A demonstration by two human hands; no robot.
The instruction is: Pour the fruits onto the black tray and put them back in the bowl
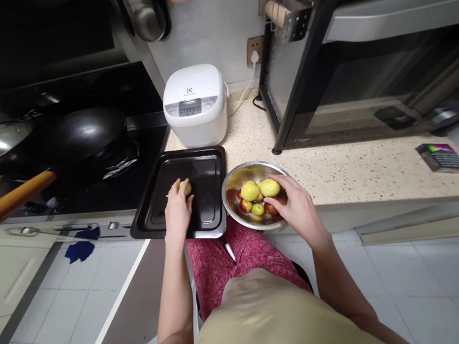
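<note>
My left hand (178, 209) is over the black baking tray (210, 213), its fingers closed around a yellow-green jujube (188, 188). Whether that jujube touches the tray's bottom I cannot tell. To the right, a round steel bowl (234, 178) stands close beside the tray near the counter's front edge. Several jujubes (257, 209) lie in it, some yellow-green, others patched with red-brown. My right hand (298, 208) reaches in over the bowl's right rim, thumb and fingers around a yellow-green jujube (270, 188).
Behind the tray stands a white rice cooker (195, 108). Left is a hob with a black wok (83, 134), whose wooden handle (15, 199) points toward me. An oven (354, 86) fills the right, with a small dark box (441, 157) before it. A drawer or door edge (109, 320) juts out below.
</note>
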